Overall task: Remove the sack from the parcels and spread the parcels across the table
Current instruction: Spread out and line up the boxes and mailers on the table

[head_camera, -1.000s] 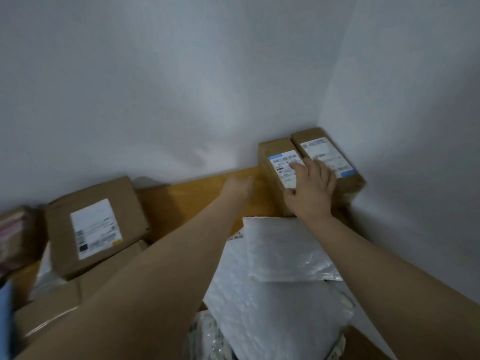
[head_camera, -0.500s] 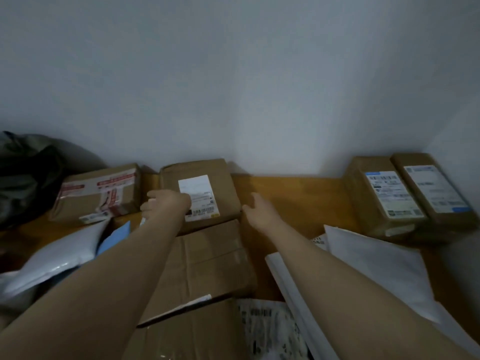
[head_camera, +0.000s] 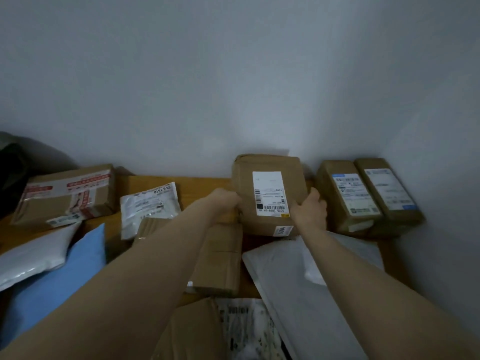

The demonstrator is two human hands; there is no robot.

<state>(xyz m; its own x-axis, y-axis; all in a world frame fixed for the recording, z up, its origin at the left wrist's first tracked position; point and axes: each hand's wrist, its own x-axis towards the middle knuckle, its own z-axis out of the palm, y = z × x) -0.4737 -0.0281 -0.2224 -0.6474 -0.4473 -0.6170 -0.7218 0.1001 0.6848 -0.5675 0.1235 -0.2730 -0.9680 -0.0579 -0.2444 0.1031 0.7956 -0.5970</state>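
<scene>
6 brown boxes (head_camera: 268, 165), 1 blue mailer (head_camera: 52, 281), at least 4 white mailers (head_camera: 293, 281), 2 hands (head_camera: 310, 213)

A brown box with a white label (head_camera: 267, 193) is at the back of the wooden surface (head_camera: 197, 188), close to the wall. The left hand (head_camera: 226, 201) holds its left side and the right hand (head_camera: 310, 211) holds its right side. Just to its right, a long brown box (head_camera: 345, 196) and a second long brown box (head_camera: 387, 188) lie side by side in the corner, labels up. At the back left lies a taped box (head_camera: 67, 196) with red and white tape. Beside it is a small white bag (head_camera: 149, 206) with print. A flat brown box (head_camera: 220, 258) lies in the middle. A big white bag (head_camera: 293, 276) lies to its right. A blue bag (head_camera: 59, 279) and a grey bag (head_camera: 33, 255) touch at the left. A dark sack (head_camera: 10, 172) lies bunched at the far left edge.
</scene>
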